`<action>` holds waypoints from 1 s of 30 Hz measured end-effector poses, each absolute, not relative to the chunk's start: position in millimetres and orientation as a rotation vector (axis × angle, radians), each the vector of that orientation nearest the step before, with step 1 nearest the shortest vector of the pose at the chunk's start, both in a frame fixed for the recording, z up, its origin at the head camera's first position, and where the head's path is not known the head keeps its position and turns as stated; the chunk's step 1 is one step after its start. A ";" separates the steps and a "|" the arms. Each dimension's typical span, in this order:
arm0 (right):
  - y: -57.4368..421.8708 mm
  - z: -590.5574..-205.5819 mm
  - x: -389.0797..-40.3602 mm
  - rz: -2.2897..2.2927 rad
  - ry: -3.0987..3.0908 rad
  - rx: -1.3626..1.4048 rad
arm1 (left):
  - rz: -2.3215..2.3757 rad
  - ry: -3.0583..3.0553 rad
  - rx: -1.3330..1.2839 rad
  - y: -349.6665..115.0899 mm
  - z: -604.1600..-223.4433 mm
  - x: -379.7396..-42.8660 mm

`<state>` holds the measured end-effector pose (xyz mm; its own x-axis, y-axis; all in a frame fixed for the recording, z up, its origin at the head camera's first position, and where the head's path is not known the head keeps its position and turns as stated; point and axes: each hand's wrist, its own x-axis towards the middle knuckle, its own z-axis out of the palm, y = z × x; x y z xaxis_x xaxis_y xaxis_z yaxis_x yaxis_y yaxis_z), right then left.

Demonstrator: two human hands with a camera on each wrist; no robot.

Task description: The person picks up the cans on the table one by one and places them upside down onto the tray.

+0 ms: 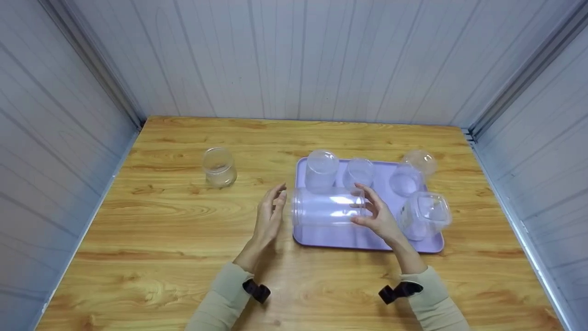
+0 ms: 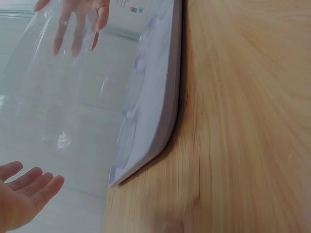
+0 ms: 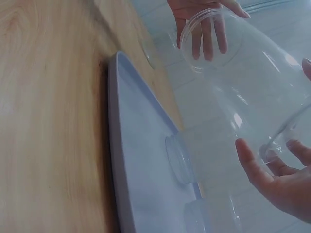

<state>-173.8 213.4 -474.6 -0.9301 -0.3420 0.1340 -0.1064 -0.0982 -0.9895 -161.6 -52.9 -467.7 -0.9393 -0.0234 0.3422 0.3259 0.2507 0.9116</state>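
Note:
A large clear plastic jar (image 1: 321,209) lies on its side in the air over the lilac tray (image 1: 333,239), its ringed mouth toward the left. My right hand (image 1: 379,220) grips its right end, with thumb and fingers spread around the base. In the right wrist view, the fingertips (image 3: 245,150) press the jar wall near its bottom edge. Just off the mouth is my left hand (image 1: 270,214), fingers extended and palm facing the jar. The left wrist view shows this hand (image 2: 29,199) holding nothing, apart from the jar wall.
Smaller clear containers, one round (image 1: 322,168), one shorter (image 1: 359,174) and another (image 1: 406,179), stand along the tray's back. A squarish clear jar (image 1: 425,215) is at its right, with a clear rounded piece (image 1: 421,161) behind. Another clear jar (image 1: 220,168) stands on the table's left.

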 end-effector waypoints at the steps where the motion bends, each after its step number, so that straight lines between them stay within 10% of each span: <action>1: 214.4 -473.6 -173.5 -2.146 2.017 -0.497 | -1.746 -2.230 -0.258 -54.9 -472.5 -165.0; 30: 231.5 -430.2 -168.5 -1.348 2.797 -0.622 | -1.108 -2.660 -0.081 -131.5 -473.8 -215.7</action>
